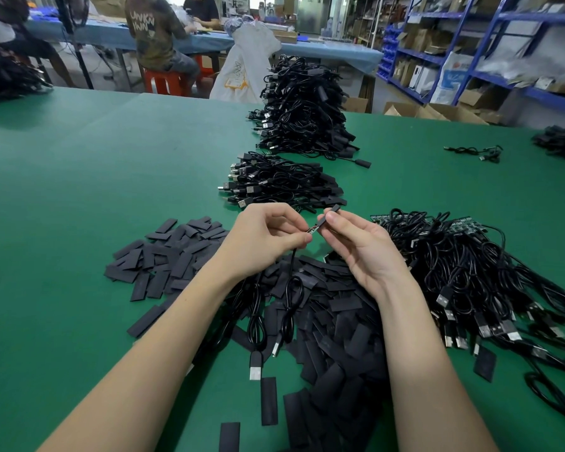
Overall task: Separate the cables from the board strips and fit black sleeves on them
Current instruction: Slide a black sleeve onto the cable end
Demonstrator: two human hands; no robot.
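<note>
My left hand (268,234) pinches the end of a black cable (289,288), whose small board tip pokes out between my fingertips. The cable hangs down in loops to its USB plug (255,370) on the green table (79,207). My right hand (359,246) pinches a black sleeve (328,215) and holds it against that tip. Below both hands lies a wide heap of loose flat black sleeves (333,321). To the right sits a tangle of cables still joined to green board strips (463,265).
Two stacks of sleeved cables lie beyond my hands, a low one (281,184) and a tall one (304,109). A few loose cables (477,153) lie far right. People sit at a blue table (323,50) behind; shelves (503,44) stand at right.
</note>
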